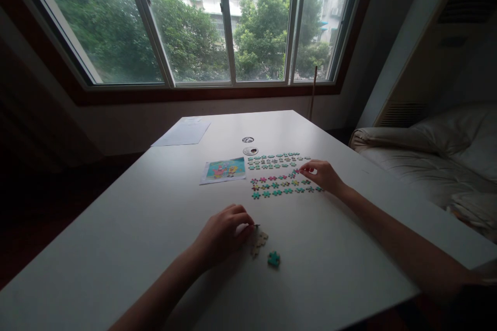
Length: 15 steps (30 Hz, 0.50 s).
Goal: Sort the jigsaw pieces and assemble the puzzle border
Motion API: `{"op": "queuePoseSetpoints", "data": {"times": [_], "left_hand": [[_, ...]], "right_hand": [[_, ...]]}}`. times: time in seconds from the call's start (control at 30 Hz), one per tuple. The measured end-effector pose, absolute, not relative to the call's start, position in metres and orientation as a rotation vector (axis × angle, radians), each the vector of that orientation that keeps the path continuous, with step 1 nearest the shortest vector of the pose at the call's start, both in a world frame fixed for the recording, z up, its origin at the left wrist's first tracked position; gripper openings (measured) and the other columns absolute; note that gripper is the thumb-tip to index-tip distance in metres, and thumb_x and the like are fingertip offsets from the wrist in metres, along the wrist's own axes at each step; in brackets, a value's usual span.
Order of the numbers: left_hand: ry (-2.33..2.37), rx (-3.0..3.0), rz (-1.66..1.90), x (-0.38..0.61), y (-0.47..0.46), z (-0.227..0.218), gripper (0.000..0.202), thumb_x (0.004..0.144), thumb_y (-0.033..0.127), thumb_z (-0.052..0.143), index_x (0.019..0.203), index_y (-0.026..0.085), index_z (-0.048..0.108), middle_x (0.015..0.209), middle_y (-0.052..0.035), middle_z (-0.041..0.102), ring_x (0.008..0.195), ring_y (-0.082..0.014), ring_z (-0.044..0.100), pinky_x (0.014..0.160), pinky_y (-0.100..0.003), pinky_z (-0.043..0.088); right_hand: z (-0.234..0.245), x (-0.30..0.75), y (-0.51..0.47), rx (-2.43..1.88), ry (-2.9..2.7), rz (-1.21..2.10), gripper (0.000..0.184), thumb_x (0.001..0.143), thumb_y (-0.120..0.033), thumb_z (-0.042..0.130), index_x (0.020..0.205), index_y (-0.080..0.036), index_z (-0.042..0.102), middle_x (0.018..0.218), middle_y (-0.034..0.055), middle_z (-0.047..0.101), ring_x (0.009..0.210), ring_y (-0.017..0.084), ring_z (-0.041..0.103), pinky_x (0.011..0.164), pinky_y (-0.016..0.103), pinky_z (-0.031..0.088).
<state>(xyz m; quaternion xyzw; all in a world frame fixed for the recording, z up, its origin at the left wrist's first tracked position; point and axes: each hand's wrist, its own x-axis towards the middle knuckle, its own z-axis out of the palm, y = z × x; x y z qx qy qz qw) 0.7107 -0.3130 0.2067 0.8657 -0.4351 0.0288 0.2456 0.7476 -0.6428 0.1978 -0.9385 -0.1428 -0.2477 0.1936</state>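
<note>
Interlocking jigsaw pieces, small and mostly teal with some pink and yellow (277, 192), are laid out in rows on the white, smooth-topped desk (155, 248), in two groups, the farther one nearer the desk's far edge. At the right part of the rows, a small pinkish jigsaw piece (297, 171) is pinched between thumb and fingertips of the right hand (325, 176); whether it is lifted cannot be told. A thin, dark jigsaw piece (256, 225), seen nearly edge-on, is pinched by the left hand (223, 232), placed between the rows and the near edge. Just beside that hand, tan, knobbed jigsaw pieces (261, 239) are grouped; a teal jigsaw piece (274, 258) is located apart from them, closer to the near edge. Left of the rows, a rectangular, colourful cartoon print on paper (225, 169) is noted. Two round, flat grey-and-white discs (250, 151) are seen beyond it, toward the far edge. White paper sheets (182, 133) are placed at the far left corner.
</note>
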Motion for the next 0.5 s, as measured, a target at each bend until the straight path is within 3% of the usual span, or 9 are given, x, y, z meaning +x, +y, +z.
{"op": "queuePoseSetpoints", "data": {"times": [0.3,0.5], "left_hand": [[-0.895,2.281,0.091,0.723,-0.315,0.199,0.022,0.083,0.029,0.049,0.071,0.017,0.062,0.066,0.0001,0.060,0.055,-0.0107,0.051,0.053,-0.020,0.040],[-0.793,2.242,0.017,0.727,-0.315,0.195,0.025,0.082,0.035,0.049,0.073,0.017,0.064,0.063,0.0010,0.060,0.055,-0.0108,0.049,0.049,-0.019,0.037]], "right_hand": [[0.186,0.754,-0.664,-2.724,-0.217,-0.505,0.017,0.076,-0.033,0.057,0.078,-0.021,0.069,0.071,0.0023,0.065,0.064,0.015,0.057,0.062,0.025,0.042],[0.186,0.755,-0.665,-2.763,-0.236,-0.482,0.018,0.075,-0.036,0.059,0.076,-0.021,0.069,0.075,0.0035,0.064,0.065,0.015,0.057,0.061,0.025,0.042]]}}
